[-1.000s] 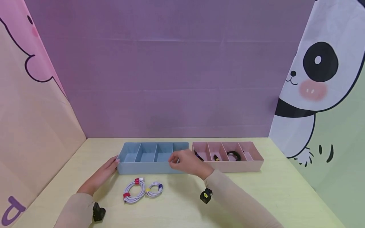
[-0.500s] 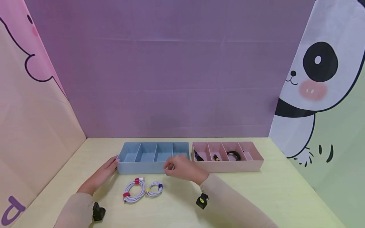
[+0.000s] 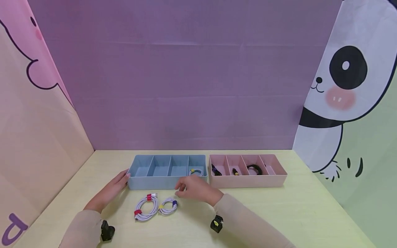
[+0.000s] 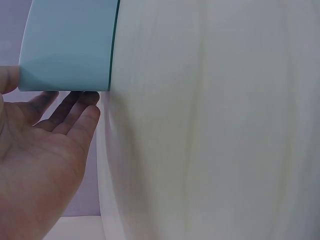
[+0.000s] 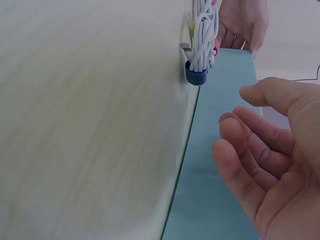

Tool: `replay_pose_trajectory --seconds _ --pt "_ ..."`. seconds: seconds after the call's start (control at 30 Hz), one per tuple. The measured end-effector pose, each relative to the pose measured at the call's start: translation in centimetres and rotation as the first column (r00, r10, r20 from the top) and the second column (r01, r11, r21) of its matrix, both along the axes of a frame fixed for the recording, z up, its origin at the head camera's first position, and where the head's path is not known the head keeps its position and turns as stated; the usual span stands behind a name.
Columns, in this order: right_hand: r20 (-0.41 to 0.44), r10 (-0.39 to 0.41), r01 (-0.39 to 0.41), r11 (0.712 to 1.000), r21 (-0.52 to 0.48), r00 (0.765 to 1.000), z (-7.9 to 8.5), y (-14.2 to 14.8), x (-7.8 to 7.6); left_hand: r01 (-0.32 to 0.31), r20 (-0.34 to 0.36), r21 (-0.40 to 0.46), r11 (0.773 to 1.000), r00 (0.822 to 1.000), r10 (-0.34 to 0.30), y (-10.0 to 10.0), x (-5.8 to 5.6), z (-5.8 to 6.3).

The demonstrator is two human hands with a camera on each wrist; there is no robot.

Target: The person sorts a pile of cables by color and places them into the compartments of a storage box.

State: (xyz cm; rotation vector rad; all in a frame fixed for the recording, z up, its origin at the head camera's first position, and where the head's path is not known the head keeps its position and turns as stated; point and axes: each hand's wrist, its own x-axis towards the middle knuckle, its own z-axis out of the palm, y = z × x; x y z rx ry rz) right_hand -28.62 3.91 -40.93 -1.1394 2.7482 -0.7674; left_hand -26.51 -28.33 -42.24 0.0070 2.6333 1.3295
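Note:
My left hand [image 3: 112,187] holds the left end of a blue divided organizer box [image 3: 155,183]. In the left wrist view, its thumb lies at the rim and its fingertips [image 4: 90,98] are against the end wall. My right hand [image 3: 198,189], fingers loosely bent and holding nothing, is in front of the box's right part. A coiled white cable [image 3: 196,171] with a yellow tie lies in the rightmost compartment. Two more white cable coils lie on the table: a larger coil [image 3: 145,216] with red ties and a smaller coil [image 3: 167,210] with yellow and blue ties, just left of my right fingertips.
A pink divided organizer box [image 3: 251,182] stands right of the blue one. It holds a dark cable [image 3: 216,170], a small black-and-yellow item [image 3: 235,171] and a black coil [image 3: 255,168]. Patterned panels rise behind and at both sides of the table [image 3: 279,210].
My right hand has moved down and left from above the blue box toward the smaller coil, uncovering the white cable in the rightmost compartment. The left hand stays put.

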Motion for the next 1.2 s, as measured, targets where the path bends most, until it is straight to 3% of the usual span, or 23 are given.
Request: replay_pose_trajectory --seconds 0.67,1.2 --pt "0.095 -0.029 0.024 0.998 0.06 0.995 -1.2 -1.5 0.8 0.011 -0.02 0.005 1.0 1.0 -0.011 -0.1 -0.1 -0.3" --pt "0.112 -0.054 0.048 0.997 0.06 0.992 -1.6 -2.1 0.7 0.014 -0.026 0.003 1.0 1.0 -0.014 -0.1 -0.2 -0.3"
